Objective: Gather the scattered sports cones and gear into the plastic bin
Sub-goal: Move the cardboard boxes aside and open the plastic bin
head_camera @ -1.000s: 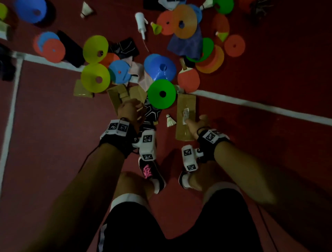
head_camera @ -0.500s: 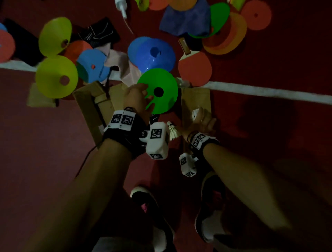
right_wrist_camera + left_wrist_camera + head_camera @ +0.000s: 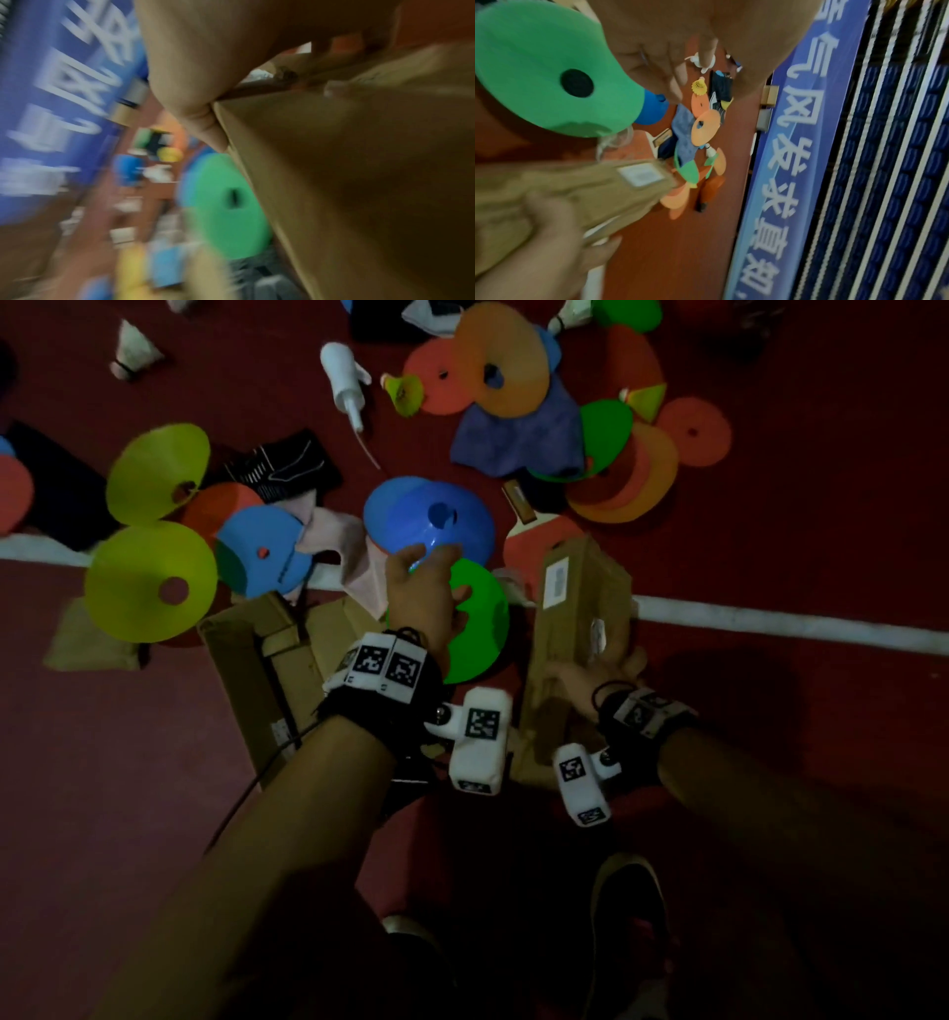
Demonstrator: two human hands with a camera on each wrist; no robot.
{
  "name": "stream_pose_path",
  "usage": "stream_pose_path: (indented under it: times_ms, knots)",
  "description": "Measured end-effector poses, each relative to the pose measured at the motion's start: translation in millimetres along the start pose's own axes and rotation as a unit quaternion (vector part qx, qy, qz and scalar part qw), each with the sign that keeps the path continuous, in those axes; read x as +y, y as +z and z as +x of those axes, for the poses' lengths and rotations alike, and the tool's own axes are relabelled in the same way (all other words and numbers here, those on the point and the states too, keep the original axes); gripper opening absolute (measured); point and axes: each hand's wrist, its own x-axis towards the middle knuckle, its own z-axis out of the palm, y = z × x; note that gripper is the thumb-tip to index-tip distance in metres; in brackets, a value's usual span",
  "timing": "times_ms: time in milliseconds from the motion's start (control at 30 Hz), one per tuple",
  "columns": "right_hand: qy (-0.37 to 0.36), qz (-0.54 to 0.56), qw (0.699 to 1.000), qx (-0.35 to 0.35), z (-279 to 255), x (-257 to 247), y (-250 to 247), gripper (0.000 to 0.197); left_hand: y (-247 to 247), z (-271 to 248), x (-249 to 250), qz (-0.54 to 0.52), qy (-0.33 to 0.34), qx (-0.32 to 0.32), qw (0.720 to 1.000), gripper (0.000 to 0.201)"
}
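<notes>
An open cardboard box (image 3: pixel 246 660) lies on the red floor in front of me. A green cone (image 3: pixel 482 618) lies across its opening. My left hand (image 3: pixel 426 567) reaches over the green cone with straight fingers, and its fingertips touch the near rim of a blue cone (image 3: pixel 436 521). In the left wrist view the green cone (image 3: pixel 539 71) is beside the palm and the blue cone (image 3: pixel 652 111) lies just past the fingers (image 3: pixel 677 81). My right hand (image 3: pixel 595 675) grips the box's right flap (image 3: pixel 575 608) and holds it raised; the right wrist view shows the thumb (image 3: pixel 205 113) pressed on the cardboard (image 3: pixel 359 182).
Beyond the box lie two yellow cones (image 3: pixel 154 582), orange and red cones (image 3: pixel 503 361), a red paddle (image 3: pixel 529 541), a white bottle (image 3: pixel 344 377), shuttlecocks (image 3: pixel 133 351) and a blue cloth (image 3: pixel 518 433). A white line (image 3: pixel 770 624) crosses the floor. My shoe (image 3: pixel 631 916) is below.
My left hand has moved forward from the green cone to the blue cone's rim. My right hand has taken hold of the box's right flap and lifted it off the floor.
</notes>
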Motion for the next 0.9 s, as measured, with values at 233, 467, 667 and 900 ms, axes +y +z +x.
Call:
stream_pose_path:
  times_ms: [233, 467, 667, 900]
  knots:
    - [-0.205, 0.238, 0.948, -0.049, -32.8, -58.1, -23.4, 0.129, -8.6, 1.8, 20.9, 0.096, 0.014, -0.034, 0.995, 0.061]
    - [-0.465, 0.075, 0.882, 0.02, -66.0, -102.1, 20.4, 0.104, -26.4, -4.4, 9.8, 0.171, 0.254, 0.021, 0.952, 0.108]
    - [-0.531, 0.187, 0.817, -0.129, -88.9, -138.1, 54.7, 0.083, -92.7, -23.4, 55.3, 0.124, 0.336, 0.166, 0.919, 0.073]
    - [-0.397, -0.057, 0.86, -0.316, -68.3, -149.9, 178.8, 0.009, -189.3, -44.9, 59.3, 0.125, 0.302, 0.333, 0.884, 0.087]
